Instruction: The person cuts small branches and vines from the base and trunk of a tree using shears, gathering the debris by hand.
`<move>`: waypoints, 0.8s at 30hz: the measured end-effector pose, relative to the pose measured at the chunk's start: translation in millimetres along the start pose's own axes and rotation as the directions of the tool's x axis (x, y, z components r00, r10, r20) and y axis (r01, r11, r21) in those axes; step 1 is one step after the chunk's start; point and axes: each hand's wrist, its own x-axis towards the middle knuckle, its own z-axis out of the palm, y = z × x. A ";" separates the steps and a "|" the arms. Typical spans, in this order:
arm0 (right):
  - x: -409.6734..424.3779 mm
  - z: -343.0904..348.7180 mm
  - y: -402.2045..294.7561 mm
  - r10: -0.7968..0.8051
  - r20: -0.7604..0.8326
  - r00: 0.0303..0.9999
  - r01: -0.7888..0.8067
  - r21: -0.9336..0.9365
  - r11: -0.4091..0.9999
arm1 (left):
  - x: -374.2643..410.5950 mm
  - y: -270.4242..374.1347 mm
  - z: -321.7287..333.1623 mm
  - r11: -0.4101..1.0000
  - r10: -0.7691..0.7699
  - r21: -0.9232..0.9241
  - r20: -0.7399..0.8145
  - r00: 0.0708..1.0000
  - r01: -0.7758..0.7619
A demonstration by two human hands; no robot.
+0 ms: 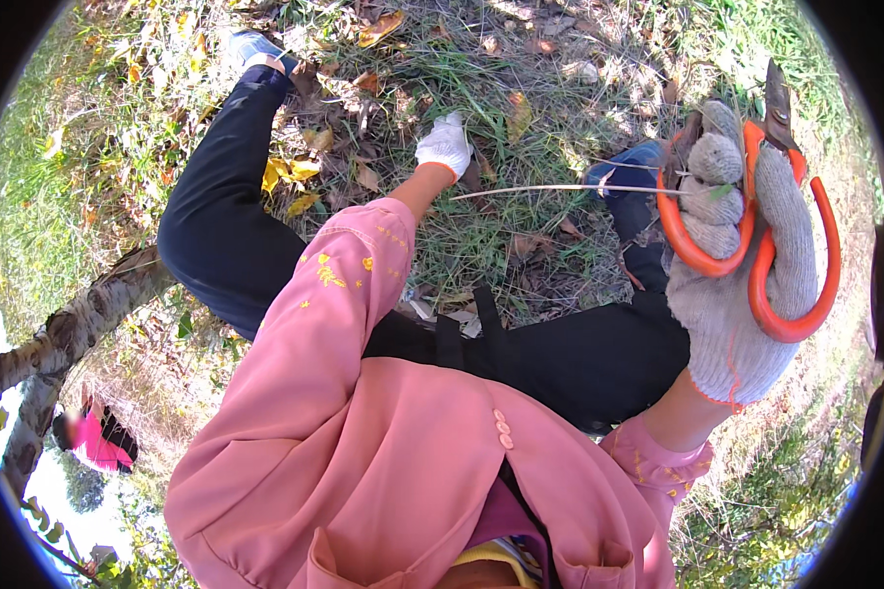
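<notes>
My left hand, in a white knit glove with an orange cuff edge, reaches down into the grass between my feet. Its fingertips are partly hidden by the blades, so I cannot tell whether they pinch anything. At the right, my right hand wears a soiled glove of the same kind. It holds scissors with orange loop handles, fingers through the loops, and a dark, worn blade points away from me. A thin dry stem sticks out leftward from beside the curled fingers.
Yellow and brown fallen leaves litter the ground. My bent legs in dark trousers frame the grass patch. A rough-barked tree trunk forks at the left. Farther off, a person in a pink and black top is visible.
</notes>
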 end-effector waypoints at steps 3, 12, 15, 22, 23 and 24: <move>3.2 0.6 0.2 0.009 -0.011 1.000 -0.009 -0.012 1.000 | 7.4 -1.3 2.3 0.997 -0.051 0.062 0.112 0.992 0.044; 3.6 0.8 -3.2 0.037 0.016 0.999 -0.037 -0.031 0.999 | 3.2 5.7 -13.8 0.983 0.135 0.102 0.182 0.974 -0.155; 2.1 -2.7 0.3 -0.054 0.046 0.997 0.056 -0.042 0.998 | -25.2 5.9 -11.1 0.971 0.216 0.039 0.266 0.939 -0.234; 5.6 -8.8 2.4 -0.098 0.055 0.994 0.100 -0.029 0.995 | -144.5 -8.6 33.0 0.645 0.222 0.162 0.895 0.387 -0.746; 5.7 -9.0 2.7 -0.098 0.056 0.994 0.100 -0.031 0.995 | -150.3 -5.7 37.1 0.671 0.175 0.129 0.929 0.326 -0.730; 5.7 -9.2 2.2 -0.098 0.058 0.994 0.100 -0.031 0.995 | -154.4 -5.1 37.6 0.717 0.306 0.016 0.891 0.335 -0.697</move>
